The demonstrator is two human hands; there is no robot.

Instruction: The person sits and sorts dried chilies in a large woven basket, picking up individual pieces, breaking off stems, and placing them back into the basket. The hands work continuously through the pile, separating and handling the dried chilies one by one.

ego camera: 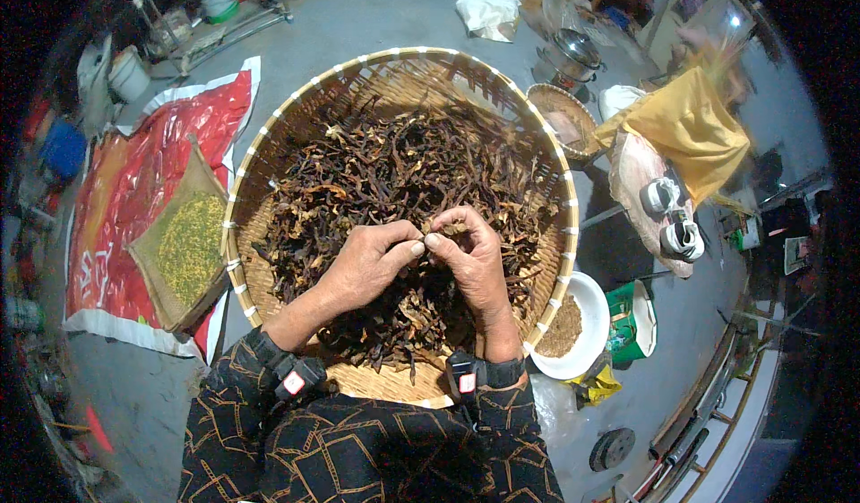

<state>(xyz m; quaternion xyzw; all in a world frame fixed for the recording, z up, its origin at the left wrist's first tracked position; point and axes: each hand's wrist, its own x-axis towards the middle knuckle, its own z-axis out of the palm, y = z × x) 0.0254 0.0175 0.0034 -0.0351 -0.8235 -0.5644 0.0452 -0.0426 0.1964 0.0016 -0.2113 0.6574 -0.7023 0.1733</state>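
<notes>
A large round woven bamboo basket with a pale bound rim lies before me. A heap of dried dark brown plant strips covers most of its bottom. Over the near half of the heap, my left hand and my right hand meet at the fingertips. Thumb and forefinger of each are pinched together on a small dried brown piece, mostly hidden by the fingers. Both wrists carry dark straps with small devices.
Left, a burlap sack with yellowish grains rests on a red plastic sheet. Right are a white basin of brown grains, a green bag, shoes on a sack and a smaller basket. A metal pot stands behind.
</notes>
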